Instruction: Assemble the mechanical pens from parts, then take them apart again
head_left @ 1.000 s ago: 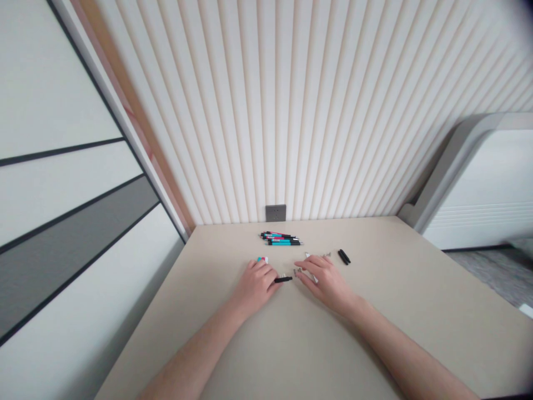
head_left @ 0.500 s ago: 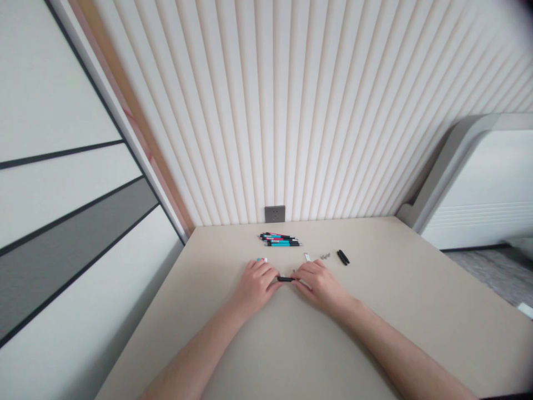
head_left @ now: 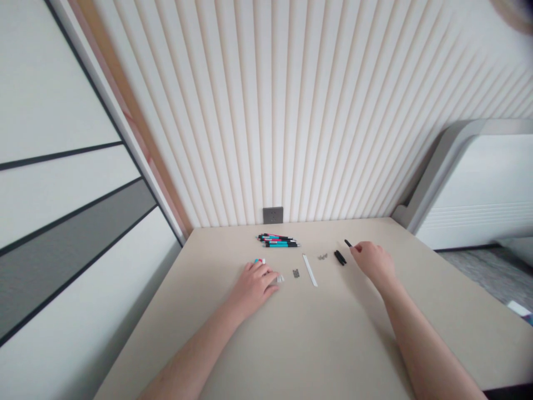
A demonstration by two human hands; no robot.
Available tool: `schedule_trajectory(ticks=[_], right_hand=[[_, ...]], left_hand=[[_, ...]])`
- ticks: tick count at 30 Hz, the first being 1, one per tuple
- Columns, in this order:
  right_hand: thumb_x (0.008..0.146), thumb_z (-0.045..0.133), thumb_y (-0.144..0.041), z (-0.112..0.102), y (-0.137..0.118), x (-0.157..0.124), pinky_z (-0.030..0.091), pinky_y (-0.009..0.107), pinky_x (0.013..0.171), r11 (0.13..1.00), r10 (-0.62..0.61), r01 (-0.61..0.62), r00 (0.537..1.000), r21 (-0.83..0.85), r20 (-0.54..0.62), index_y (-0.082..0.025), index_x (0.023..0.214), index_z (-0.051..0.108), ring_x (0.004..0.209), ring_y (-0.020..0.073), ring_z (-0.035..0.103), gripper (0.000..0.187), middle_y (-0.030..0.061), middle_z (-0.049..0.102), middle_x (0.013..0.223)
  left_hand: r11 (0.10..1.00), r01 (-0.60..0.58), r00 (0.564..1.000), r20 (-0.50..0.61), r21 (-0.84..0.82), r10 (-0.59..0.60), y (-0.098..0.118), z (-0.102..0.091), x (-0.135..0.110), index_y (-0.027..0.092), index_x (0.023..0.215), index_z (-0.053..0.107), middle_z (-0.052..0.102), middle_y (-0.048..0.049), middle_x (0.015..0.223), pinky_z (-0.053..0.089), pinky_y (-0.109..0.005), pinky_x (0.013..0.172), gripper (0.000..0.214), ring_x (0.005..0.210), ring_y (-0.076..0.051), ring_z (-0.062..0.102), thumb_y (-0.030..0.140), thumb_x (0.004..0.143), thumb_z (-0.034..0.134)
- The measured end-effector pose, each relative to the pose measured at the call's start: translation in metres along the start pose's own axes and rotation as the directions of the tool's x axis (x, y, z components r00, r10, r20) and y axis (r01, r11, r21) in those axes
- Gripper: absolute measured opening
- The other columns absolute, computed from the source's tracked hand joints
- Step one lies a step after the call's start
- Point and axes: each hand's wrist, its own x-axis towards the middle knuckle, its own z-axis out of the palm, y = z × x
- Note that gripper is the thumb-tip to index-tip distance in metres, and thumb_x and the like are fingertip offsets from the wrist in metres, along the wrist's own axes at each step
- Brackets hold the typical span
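My right hand (head_left: 373, 262) pinches a short black pen barrel (head_left: 348, 243), held at the right of the other small parts. Just left of it, a few similar black barrels (head_left: 340, 257) lie side by side on the table. My left hand (head_left: 255, 284) rests on the table with its thumb apart from the fingers, and nothing shows in its grasp. Small whitish tapered pieces (head_left: 280, 279) lie at its fingertips. Past its knuckles, small blue, red and white pieces (head_left: 260, 260) are partly hidden by the hand.
Several blue, red and black pens (head_left: 278, 240) lie in a pile near the wall. Thin white sticks (head_left: 310, 270), small grey parts (head_left: 296, 273) and tiny metal bits (head_left: 322, 256) lie mid-table. A dark socket (head_left: 273, 215) is set in the ribbed wall behind the table (head_left: 291, 344).
My right hand has moved right, away from my left hand, carrying the black barrel that was between both hands. My left hand stays in nearly the same place, its fingers off the barrel.
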Motion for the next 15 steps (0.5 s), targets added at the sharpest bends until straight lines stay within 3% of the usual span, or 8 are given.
schedule_trajectory(ticks=[8, 12, 15], right_hand=[[0.082, 0.052, -0.035, 0.011, 0.004, 0.005, 0.048, 0.037, 0.072, 1.000, -0.011, 0.014, 0.974, -0.009, 0.226, -0.019, 0.091, 0.073, 0.093, 0.0306, 0.067, 0.027, 0.0146, 0.072, 0.096], [0.085, 0.050, -0.038, 0.014, 0.006, 0.007, 0.048, 0.038, 0.073, 1.000, -0.024, 0.022, 0.977, 0.013, 0.211, -0.021, 0.095, 0.073, 0.095, 0.0320, 0.067, 0.031, 0.0149, 0.072, 0.098], [0.087, 0.046, -0.037, 0.016, 0.006, 0.008, 0.047, 0.037, 0.076, 0.998, -0.050, 0.042, 0.987, 0.055, 0.153, -0.022, 0.103, 0.072, 0.100, 0.0306, 0.065, 0.034, 0.0139, 0.071, 0.102]], left_hand=[[1.000, 0.010, 1.000, 0.014, -0.005, -0.010, -0.003, 0.004, 0.001, 0.023, 0.102, 0.067, 0.065, -0.0035, 0.096, 0.043, -0.037, 0.088, 0.016, 0.099, -0.022, 0.057, 0.033, 0.090, 0.064], [1.000, -0.009, 1.000, 0.011, 0.020, 0.009, -0.009, -0.006, -0.001, 0.022, 0.103, 0.067, 0.064, -0.0053, 0.101, 0.043, -0.039, 0.087, 0.024, 0.101, -0.024, 0.057, 0.039, 0.086, 0.068], [0.996, -0.088, 0.994, 0.066, 0.008, 0.087, -0.019, -0.018, -0.005, 0.023, 0.110, 0.065, 0.064, -0.0060, 0.106, 0.042, -0.038, 0.088, 0.033, 0.102, -0.024, 0.057, 0.043, 0.083, 0.069]])
